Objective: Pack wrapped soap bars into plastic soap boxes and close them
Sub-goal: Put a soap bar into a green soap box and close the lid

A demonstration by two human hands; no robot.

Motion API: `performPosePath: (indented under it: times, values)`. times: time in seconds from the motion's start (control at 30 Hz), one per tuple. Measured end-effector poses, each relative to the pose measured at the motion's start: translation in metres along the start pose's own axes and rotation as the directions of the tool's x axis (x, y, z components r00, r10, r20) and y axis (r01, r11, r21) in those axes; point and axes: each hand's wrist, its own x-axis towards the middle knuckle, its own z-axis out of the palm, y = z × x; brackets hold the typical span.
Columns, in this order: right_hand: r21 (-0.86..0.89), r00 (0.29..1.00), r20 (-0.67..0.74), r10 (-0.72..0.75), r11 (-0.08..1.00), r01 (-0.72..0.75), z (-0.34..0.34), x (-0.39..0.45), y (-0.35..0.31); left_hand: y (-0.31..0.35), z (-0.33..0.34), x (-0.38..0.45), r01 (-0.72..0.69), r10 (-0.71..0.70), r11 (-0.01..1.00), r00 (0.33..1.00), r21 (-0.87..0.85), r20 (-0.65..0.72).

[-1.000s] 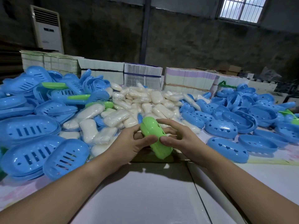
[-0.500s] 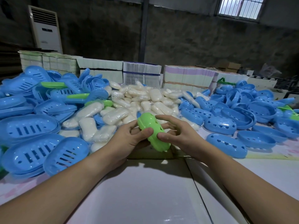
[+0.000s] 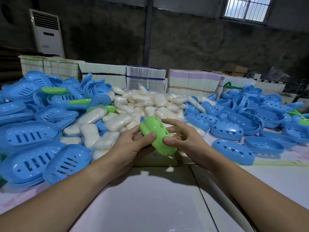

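A closed green soap box [image 3: 158, 136] is held just above the table in the middle of the view, tilted with one end toward me. My left hand [image 3: 133, 146] grips it from the left, thumb on top. My right hand [image 3: 182, 139] holds it from the right, thumb pressed on its near side and fingers spread behind it. A heap of wrapped white soap bars [image 3: 142, 106] lies right behind the hands. What is inside the box is hidden.
Blue slotted lids [image 3: 33, 148] pile up on the left, with a few green pieces [image 3: 53, 90] among them. Blue box bases with heart holes [image 3: 234, 151] spread on the right. Stacks of flat cartons [image 3: 145, 77] line the back. The white table [image 3: 142, 198] lies under my forearms.
The green box has been turned slightly between both hands, and its far end now sits a little higher. Both hands keep their hold on it.
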Motion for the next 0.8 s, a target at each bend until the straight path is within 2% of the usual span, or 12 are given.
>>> performPosePath:
  times: [0.27,0.4,0.53,0.8]
  values:
    - [-0.098,1.0,0.014,-0.019,0.995,0.02,0.0065,-0.0035,-0.0062,-0.0007,-0.0027,-0.0007,0.02,-0.02,1.0,0.999,0.007,0.03]
    - [-0.044,1.0,0.005,-0.021,0.999,0.022,0.0048,-0.0039,-0.0035,-0.0006,-0.0041,-0.0008,0.007,-0.006,1.0,1.0,-0.014,0.028]
    - [0.125,0.999,-0.05,-0.003,0.992,0.009,0.0006,0.0002,0.0002,-0.0003,-0.0025,0.0005,-0.005,0.005,0.999,1.0,-0.052,0.001]
    - [0.028,1.0,-0.021,-0.022,0.999,0.022,0.0021,-0.0001,0.0032,-0.0043,-0.0025,0.0014,-0.006,0.005,1.0,0.999,0.021,0.043]
